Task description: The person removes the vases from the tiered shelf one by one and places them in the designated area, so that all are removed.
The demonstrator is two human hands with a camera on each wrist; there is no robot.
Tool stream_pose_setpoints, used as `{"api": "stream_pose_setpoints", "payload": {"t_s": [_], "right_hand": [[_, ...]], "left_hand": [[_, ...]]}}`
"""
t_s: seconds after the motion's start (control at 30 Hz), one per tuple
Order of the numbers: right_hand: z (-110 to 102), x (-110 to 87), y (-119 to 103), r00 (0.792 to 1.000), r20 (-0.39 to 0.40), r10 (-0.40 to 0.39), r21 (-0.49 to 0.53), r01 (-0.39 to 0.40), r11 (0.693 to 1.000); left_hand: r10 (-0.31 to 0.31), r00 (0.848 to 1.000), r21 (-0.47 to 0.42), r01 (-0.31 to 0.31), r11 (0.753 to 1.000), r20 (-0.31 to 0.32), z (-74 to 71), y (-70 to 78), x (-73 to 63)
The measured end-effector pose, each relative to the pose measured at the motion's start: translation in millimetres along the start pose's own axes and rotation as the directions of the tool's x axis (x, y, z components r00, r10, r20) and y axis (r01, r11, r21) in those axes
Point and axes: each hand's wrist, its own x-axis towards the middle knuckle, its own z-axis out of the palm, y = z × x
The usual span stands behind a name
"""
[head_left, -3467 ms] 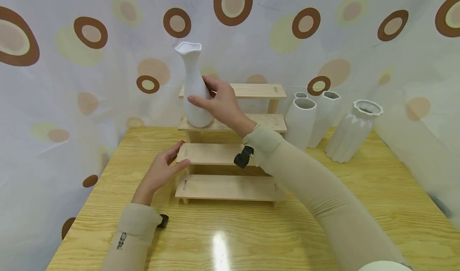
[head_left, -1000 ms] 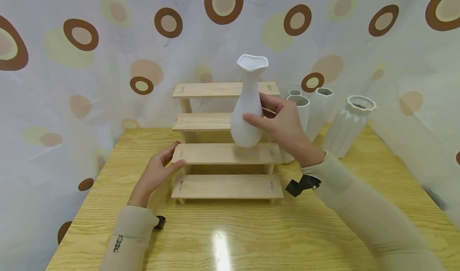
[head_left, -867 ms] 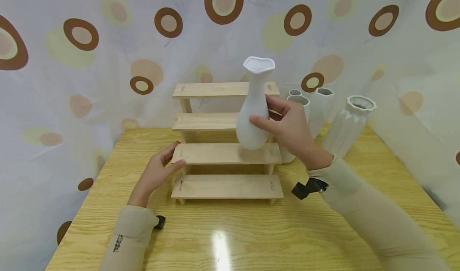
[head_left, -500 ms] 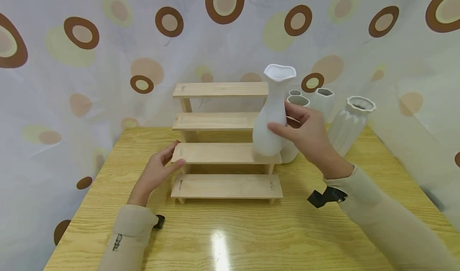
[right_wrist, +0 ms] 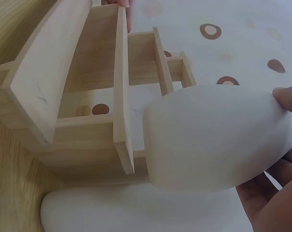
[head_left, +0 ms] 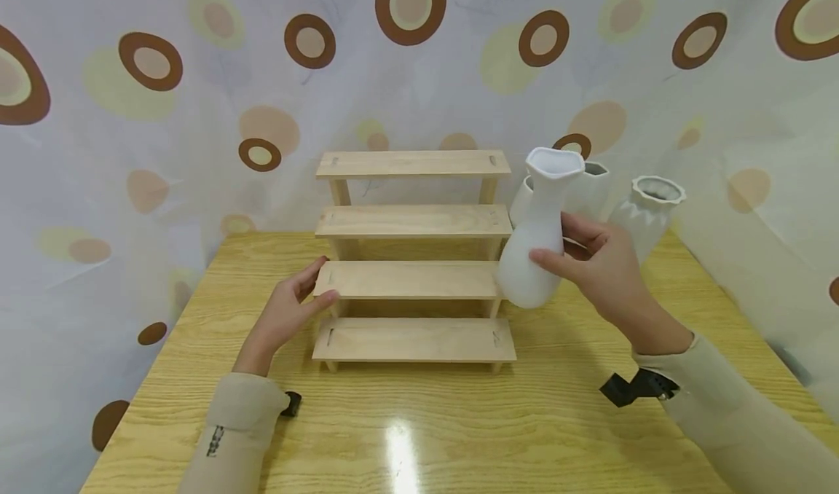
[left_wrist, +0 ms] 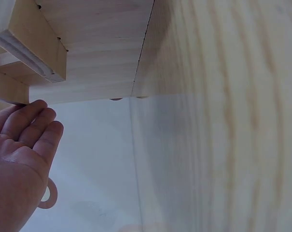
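My right hand [head_left: 606, 272] grips a white vase [head_left: 534, 268] by its side, thumb in front and fingers behind. The vase has a flared wavy mouth and a rounded belly; it is raised just right of a stepped wooden display stand [head_left: 406, 279], overlapping the end of its shelf. In the right wrist view the vase's pale base [right_wrist: 208, 137] points toward the stand. My left hand [head_left: 288, 315] holds the left end of the stand's second shelf from the bottom, thumb at the front edge and fingers at the far side. In the left wrist view its fingers [left_wrist: 32, 121] reach the wood.
Several other white vases stand at the right; a ribbed one [head_left: 645, 213] and one with an angular mouth [head_left: 590, 188] show behind the right hand and held vase. The wood-grain table [head_left: 328, 436] carries everything. A dotted cloth backdrop [head_left: 197, 202] hangs close behind.
The held vase has left the stand's upper left shelf and moved right, then downward past the stand's right end. The left hand has stayed at the shelf's left end.
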Motion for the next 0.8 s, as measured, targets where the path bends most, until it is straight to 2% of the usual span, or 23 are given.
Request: {"api": "stream_pose_setpoints", "payload": {"t_s": [0.27, 0.53, 0.8], "right_hand": [[-19.7, -19.6, 13.2, 0.999, -0.046, 0.022, 0.047, -0.02, 0.999], [-38.2, -33.7, 26.2, 0.989, -0.11, 0.101, 0.182, -0.08, 0.98], [-51.7, -36.5, 47.7, 0.976, -0.157, 0.154, 0.193, -0.122, 0.973]], "left_hand": [[0.005, 1.0, 0.008, -0.005, 1.0, -0.009, 0.6, -1.5, 0.8], [0.003, 1.0, 0.005, -0.003, 1.0, -0.014, 1.1, -0.7, 0.8], [-0.006, 1.0, -0.007, 0.006, 1.0, -0.01, 1.6, 0.1, 1.3]]}}
